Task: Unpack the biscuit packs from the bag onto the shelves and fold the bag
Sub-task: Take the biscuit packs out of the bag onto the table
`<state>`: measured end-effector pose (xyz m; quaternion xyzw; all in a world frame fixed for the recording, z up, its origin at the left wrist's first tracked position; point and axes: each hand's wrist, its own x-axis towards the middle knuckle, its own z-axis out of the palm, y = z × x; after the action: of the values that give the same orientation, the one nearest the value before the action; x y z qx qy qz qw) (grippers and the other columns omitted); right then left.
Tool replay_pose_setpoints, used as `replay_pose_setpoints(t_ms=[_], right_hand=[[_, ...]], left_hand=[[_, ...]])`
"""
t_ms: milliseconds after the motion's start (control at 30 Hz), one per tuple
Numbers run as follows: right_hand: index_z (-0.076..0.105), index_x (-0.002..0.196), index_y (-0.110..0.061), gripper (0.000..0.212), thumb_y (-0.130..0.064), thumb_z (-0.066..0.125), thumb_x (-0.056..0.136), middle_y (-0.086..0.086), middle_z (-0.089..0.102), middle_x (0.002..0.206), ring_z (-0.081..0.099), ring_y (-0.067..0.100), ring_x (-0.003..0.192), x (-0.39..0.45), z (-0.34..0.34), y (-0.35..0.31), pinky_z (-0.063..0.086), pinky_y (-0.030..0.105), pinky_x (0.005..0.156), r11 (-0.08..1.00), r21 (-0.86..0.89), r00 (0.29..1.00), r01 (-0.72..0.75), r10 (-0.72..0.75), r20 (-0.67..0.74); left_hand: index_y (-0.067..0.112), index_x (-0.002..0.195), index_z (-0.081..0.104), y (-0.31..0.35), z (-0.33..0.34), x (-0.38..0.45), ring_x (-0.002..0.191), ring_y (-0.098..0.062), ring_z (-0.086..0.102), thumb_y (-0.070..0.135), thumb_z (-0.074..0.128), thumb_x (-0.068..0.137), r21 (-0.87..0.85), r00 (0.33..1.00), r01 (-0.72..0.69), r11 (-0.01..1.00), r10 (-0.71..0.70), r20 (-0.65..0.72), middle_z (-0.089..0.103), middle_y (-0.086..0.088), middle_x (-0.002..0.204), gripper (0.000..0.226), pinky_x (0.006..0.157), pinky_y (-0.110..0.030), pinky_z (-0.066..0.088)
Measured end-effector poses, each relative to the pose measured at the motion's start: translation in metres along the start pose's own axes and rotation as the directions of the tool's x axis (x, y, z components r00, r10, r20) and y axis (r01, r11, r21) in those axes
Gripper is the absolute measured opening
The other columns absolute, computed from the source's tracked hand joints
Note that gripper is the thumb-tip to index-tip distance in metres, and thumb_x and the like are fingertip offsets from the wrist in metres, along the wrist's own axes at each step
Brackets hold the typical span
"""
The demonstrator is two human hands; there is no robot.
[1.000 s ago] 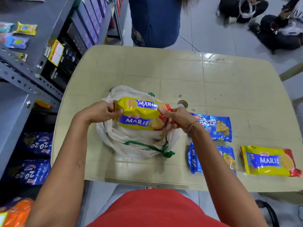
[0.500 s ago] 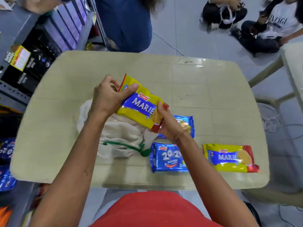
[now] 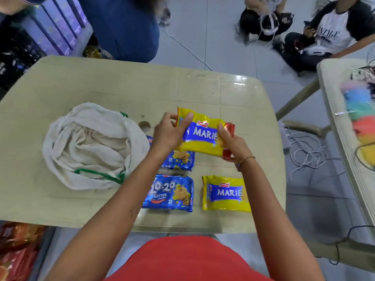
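Left hand [image 3: 169, 134]: grips the left end of the held Marie pack [image 3: 204, 135], thumb laid across the yellow front, fingers curled behind.
Right hand [image 3: 231, 144]: grasps the red right end of the same pack, thumb on the front, fingers wrapped under; bracelet at the wrist.
Held Marie pack: up off the table [image 3: 101, 82], tilted, label facing up, above the far blue 20-20 pack [image 3: 179, 160] & partly covering it.
Near 20-20 pack [image 3: 169, 193]: flat on the table, near edge, just below the far one.
Second Marie pack [image 3: 226, 194]: flat, just right of the near 20-20 pack, a gap between.
Bag [image 3: 91, 145]: white cloth w/ green handles, slumped open on the table, left of the packs, neither hand touching it.
Background: ppl sitting on the floor, a second table at the right edge.
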<state>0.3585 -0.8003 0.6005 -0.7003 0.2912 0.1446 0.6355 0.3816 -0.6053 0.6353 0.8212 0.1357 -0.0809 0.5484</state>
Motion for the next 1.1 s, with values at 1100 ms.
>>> replay_pose_setpoints(t_ms=[1100], right_hand=[[0.062,0.105,0.002,0.021,-0.003,0.054,0.086,0.024,0.054,0.114,0.052,0.035,0.111,-0.028,0.120,0.073,0.033,0.029,0.095,0.746,-0.594,0.885,0.302,-0.450,-0.116]], left_hand=[[0.026,0.150,0.021,-0.206,-0.110,0.041,0.149,-0.029,0.000,0.038,0.030,0.100,0.779,0.995,-0.054,0.625,0.101,-0.012,0.011,-0.002,0.161,0.052,0.114,-0.056,-0.007]])
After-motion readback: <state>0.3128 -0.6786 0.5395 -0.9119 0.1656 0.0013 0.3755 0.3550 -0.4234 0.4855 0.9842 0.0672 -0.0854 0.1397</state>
